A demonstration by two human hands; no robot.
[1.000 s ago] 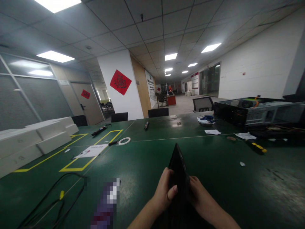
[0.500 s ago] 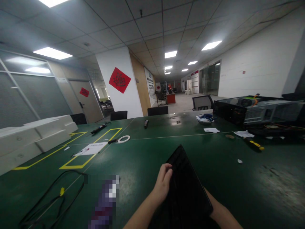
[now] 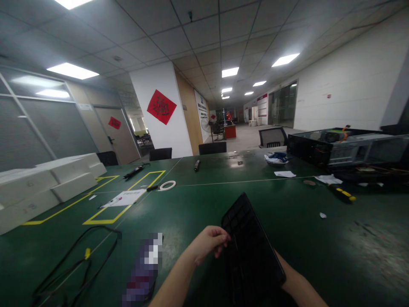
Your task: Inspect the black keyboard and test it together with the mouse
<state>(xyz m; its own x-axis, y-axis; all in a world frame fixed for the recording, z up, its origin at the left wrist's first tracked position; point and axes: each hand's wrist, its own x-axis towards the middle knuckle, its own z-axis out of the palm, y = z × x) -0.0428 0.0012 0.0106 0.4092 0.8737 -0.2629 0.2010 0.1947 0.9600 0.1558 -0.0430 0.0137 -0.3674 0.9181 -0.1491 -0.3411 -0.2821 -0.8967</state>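
A flat black panel with a faint grid on its face stands tilted over the near part of the green table; its exact kind is too dark to make out. My left hand is at the panel's left edge, its fingers curled together and the tips close against the face. Whether anything small is pinched there I cannot tell. Behind the lower right edge, my right hand supports the panel from the back, with its fingers hidden.
Left of my hands lie a blurred purple packet and a looped black cable. White foam blocks line the left side. An open computer case occupies the far right, with a yellow-black screwdriver before it. A white ring lies mid-table.
My left hand has drawn back leftward from the panel's face, and its fingers have curled more. The panel and right arm are nearly unchanged.
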